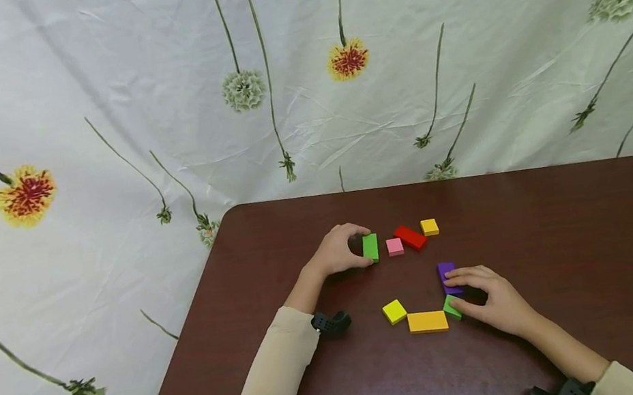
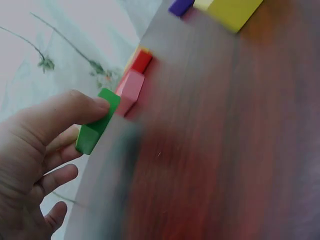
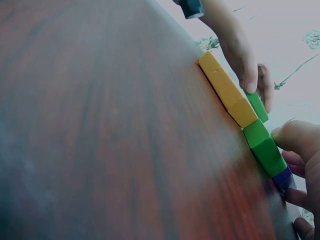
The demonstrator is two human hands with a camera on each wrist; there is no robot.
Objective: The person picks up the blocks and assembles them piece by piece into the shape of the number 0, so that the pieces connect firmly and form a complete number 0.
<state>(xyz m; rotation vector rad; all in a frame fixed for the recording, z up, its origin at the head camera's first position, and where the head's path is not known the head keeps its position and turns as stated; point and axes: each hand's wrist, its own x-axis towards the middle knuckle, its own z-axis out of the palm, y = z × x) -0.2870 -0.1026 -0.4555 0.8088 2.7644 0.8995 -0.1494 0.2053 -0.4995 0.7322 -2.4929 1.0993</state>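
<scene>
My left hand (image 1: pixel 340 249) pinches a green block (image 1: pixel 371 248) between thumb and fingers on the far part of the table. In the left wrist view the thumb lies against that block (image 2: pixel 99 122). A pink block (image 1: pixel 395 247) is just right of it. My right hand (image 1: pixel 497 300) is at a purple block (image 1: pixel 448 277), fingertips over its right side. The thumb is at a small green block (image 1: pixel 452 307), just below the purple one. An orange block (image 1: pixel 427 322) adjoins the small green block on the left.
A yellow block (image 1: pixel 395 311) lies by the orange block's left end. Beyond the pink block are a red block (image 1: pixel 410 238), set at a slant, and a yellow-orange block (image 1: pixel 430 227). A flower-patterned cloth (image 1: pixel 305 123) hangs behind the brown table (image 1: pixel 578 239).
</scene>
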